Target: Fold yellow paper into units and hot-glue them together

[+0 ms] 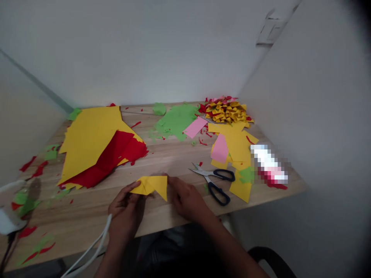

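A folded piece of yellow paper (155, 183) is held above the front of the table, its right end hanging down in a point. My left hand (126, 206) pinches its left end, thumb on top and fingers beneath. At the upper right corner, the curled fingers of my right hand (185, 197) meet the paper's edge; the fingertips are partly hidden. Right of that hand lie scissors (209, 174) with dark blue handles, blades apart and pointing left.
Large yellow sheets (89, 135) and red paper (118, 154) lie at left. Green paper (179, 119) is at the back, beside a pile of folded yellow pieces (228, 110). Yellow offcuts (237, 143) and a pixelated object (269, 164) are at right. A white cable (101, 241) passes my left wrist.
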### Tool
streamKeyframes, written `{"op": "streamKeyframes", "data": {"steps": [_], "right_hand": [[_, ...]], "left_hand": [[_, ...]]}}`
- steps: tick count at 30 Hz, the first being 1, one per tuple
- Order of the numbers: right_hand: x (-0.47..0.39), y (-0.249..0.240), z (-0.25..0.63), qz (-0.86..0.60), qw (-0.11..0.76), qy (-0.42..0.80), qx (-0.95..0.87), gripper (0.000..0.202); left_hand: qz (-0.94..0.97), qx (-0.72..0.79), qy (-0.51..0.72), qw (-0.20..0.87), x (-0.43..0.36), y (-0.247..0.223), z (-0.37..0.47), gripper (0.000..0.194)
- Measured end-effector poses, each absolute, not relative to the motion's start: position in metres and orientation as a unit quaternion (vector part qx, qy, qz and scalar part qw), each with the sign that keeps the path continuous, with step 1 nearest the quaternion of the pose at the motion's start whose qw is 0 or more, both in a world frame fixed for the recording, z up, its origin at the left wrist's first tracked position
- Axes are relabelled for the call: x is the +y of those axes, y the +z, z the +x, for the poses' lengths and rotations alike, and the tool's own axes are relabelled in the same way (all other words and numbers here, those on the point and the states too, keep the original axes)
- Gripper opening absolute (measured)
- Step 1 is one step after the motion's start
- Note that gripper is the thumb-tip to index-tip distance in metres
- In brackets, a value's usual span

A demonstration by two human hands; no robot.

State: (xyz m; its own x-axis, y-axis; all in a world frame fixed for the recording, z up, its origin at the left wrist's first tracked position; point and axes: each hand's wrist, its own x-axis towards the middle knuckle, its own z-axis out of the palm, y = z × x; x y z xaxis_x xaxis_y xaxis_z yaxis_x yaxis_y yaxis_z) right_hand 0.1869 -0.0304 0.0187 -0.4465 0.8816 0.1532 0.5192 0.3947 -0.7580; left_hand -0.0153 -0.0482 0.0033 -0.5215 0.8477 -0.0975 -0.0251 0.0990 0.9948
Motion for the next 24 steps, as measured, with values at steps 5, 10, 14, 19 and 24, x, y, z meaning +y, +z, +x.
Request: {"op": "streamKeyframes", "data": {"steps": [5,10,14,19,24], "right_hand": [[-0.031,0.015,0.189,-0.448,0.296,0.311,-0.784,0.079],[-0.03,0.011,0.188,-0.43,0.311,0.301,-0.793,0.09],[-0.031,0.013,0.189,-0.418,0.344,0.313,-0.78,0.087],[-0.032,0.017,0.19,-0.472,0.31,0.306,-0.766,0.019],[-0.031,0.018,0.188,-0.502,0.277,0.301,-0.762,0.046]], "left_hand": [[0.277,0.65,0.609,0.361,-0.049,0.002,-0.015,0.043],[0.259,0.625,0.627,0.386,-0.049,0.011,-0.013,0.045],[0.271,0.638,0.619,0.37,-0.05,0.019,-0.01,0.043],[0.263,0.614,0.642,0.376,-0.05,0.019,-0.008,0.038],[0.249,0.591,0.647,0.411,-0.049,0.015,-0.011,0.042]]}}
